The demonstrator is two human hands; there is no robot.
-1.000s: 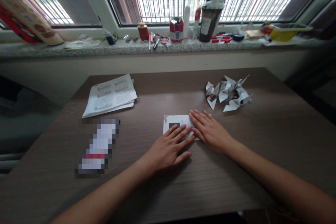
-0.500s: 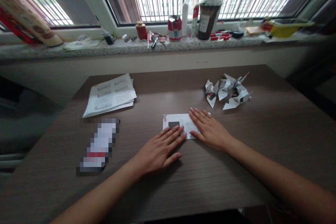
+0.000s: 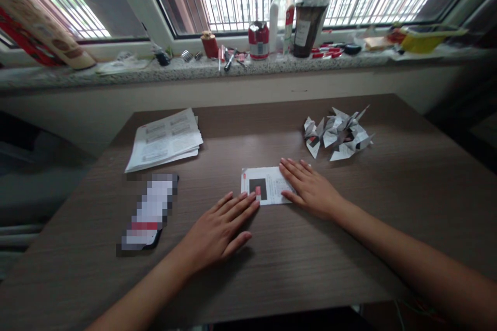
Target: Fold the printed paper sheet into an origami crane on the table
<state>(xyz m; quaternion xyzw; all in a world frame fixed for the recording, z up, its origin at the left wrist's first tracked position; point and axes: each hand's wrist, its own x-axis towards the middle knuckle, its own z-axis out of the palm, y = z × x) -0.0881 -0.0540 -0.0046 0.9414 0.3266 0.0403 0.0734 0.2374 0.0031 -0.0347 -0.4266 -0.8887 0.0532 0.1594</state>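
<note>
A small printed sheet of paper (image 3: 272, 178), with a dark square and a red mark on it, lies flat at the middle of the brown table (image 3: 295, 258). My right hand (image 3: 308, 189) rests open across its right end, fingers stretched out and covering that part. At the lower left corner of the sheet, the fingertips of my left hand (image 3: 223, 227) reach its edge. That hand is open too, palm down and thumb apart. Neither hand grips anything.
Folded paper pieces with pointed tips (image 3: 339, 134) sit at the back right. A stack of printed sheets (image 3: 166, 139) lies at the back left, with a phone (image 3: 149, 212) nearer me. Beyond, the windowsill (image 3: 178, 73) bears a can (image 3: 258, 41), bottles and a lidded cup (image 3: 308, 26).
My left hand has slid left and slightly towards me, uncovering the dark square on the paper. My right hand stays in place on the sheet.
</note>
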